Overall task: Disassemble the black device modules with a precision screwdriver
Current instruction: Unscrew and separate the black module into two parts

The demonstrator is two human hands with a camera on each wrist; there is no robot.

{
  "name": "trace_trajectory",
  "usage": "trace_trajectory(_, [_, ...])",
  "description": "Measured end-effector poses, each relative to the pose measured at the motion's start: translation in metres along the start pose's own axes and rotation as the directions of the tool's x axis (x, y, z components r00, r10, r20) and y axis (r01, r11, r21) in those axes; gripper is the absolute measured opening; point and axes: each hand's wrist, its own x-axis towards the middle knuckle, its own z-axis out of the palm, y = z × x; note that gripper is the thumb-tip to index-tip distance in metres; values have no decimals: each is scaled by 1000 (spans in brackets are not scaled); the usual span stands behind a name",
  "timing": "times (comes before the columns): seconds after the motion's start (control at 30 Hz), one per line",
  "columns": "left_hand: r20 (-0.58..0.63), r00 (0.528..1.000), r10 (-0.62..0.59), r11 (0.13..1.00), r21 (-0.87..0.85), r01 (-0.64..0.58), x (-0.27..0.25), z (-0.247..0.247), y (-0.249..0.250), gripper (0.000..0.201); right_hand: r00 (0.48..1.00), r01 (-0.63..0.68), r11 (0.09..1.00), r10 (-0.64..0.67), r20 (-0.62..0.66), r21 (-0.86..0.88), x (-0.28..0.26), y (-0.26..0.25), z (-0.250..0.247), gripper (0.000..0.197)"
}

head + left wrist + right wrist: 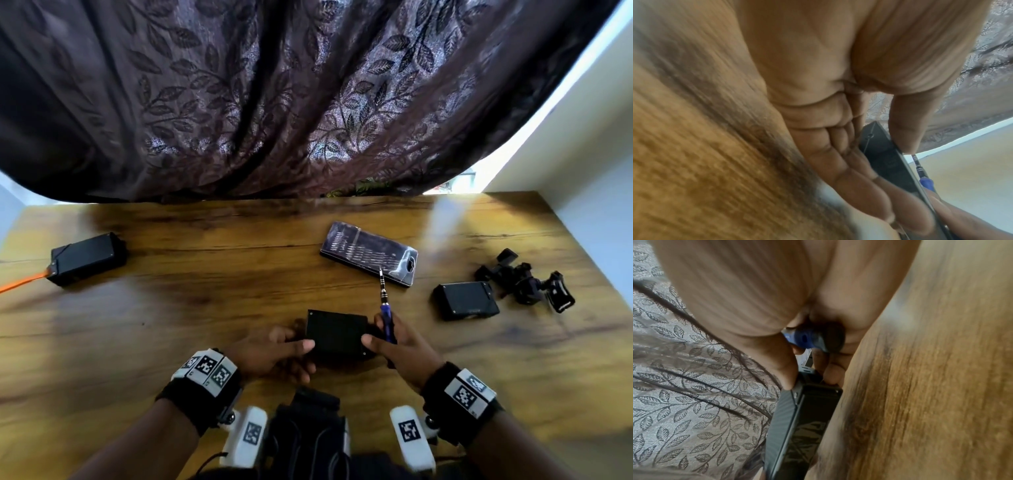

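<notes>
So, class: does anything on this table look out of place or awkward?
One thing: the right hand grips both the black module and the screwdriver, whose tip points away, not at a screw. Otherwise nothing looks spilled or damaged.

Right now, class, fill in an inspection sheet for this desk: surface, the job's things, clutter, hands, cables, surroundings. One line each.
Surface: wooden table, glossy, with glare patches.
Job's things: black module held between both hands; second module to the right; third module far left; screwdriver, blue handle, tip pointing away from the person.
Clutter: bit case, lid closed; black clamp mount at the right edge.
Hands: left hand grips the held module's left side; right hand grips its right side and the screwdriver.
Cables: orange cable at the far left module.
Surroundings: dark leaf-patterned curtain behind; white wall at right.
</notes>
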Motion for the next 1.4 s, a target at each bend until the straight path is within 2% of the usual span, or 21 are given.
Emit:
trace_trajectory(0.13, [-78,997,11,973,232,7,1,-4,-2,52,999,-42,999,41,-27,-30,-5,4,2,27])
trace_trajectory(0.2, [-105,994,17,965,264,11,3,-3,-4,44,998,-64,993,61,-31,-95,-4,3,1,31])
trace_trajectory(0.3, [-159,987,-23,977,207,56,6,4,-2,36,997,-63,967,53,-48,-247,2,-1,-2,27])
trace_trajectory(0.37, [-201,976,-89,989,98,110,8,10,1,34,996,-52,939,23,-88,-341,8,-6,-4,29])
trace_trajectory(0.47, [-294,942,-164,986,-72,150,10,19,4,31,993,-78,926,40,-110,-369,17,-4,-9,33])
trace_trajectory(0.6, [-383,905,-185,983,-71,171,9,27,7,30,994,-111,924,94,-64,-366,24,-4,-18,39])
trace_trajectory(0.73, [-406,887,-219,974,-144,175,8,27,1,46,994,-100,915,112,8,-391,27,-6,-27,49])
trace_trajectory(0.87, [-482,859,-171,984,-124,127,9,33,-10,51,989,-32,908,90,120,-418,23,-3,-33,50])
trace_trajectory(0.97, [-525,841,-127,991,-40,125,7,43,-16,42,985,12,920,57,162,-392,24,2,-38,46])
trace_trajectory(1.1, [-603,796,-61,986,85,140,3,54,-17,42,987,34,930,27,159,-367,20,4,-43,39])
trace_trajectory(1.13, [-641,767,-25,977,146,153,5,53,-19,43,989,42,936,10,146,-350,17,4,-46,36])
trace_trajectory(1.2, [-718,685,122,909,358,213,3,58,-13,48,995,56,950,-28,96,-307,13,5,-57,28])
trace_trajectory(1.23, [-732,645,219,846,472,249,3,62,-10,54,996,70,953,-53,66,-295,10,4,-64,23])
trace_trajectory(1.27, [-706,626,332,754,597,273,4,67,-7,59,995,98,950,-89,46,-298,7,3,-71,19])
trace_trajectory(1.3, [-651,639,409,651,699,295,5,74,-2,64,990,139,935,-131,45,-326,3,0,-78,15])
trace_trajectory(1.33, [-573,672,469,540,788,295,8,80,3,67,982,186,908,-178,55,-377,-2,-5,-85,12])
trace_trajectory(1.4, [-427,763,485,414,881,230,18,90,12,74,958,281,825,-273,89,-491,-13,-15,-97,10])
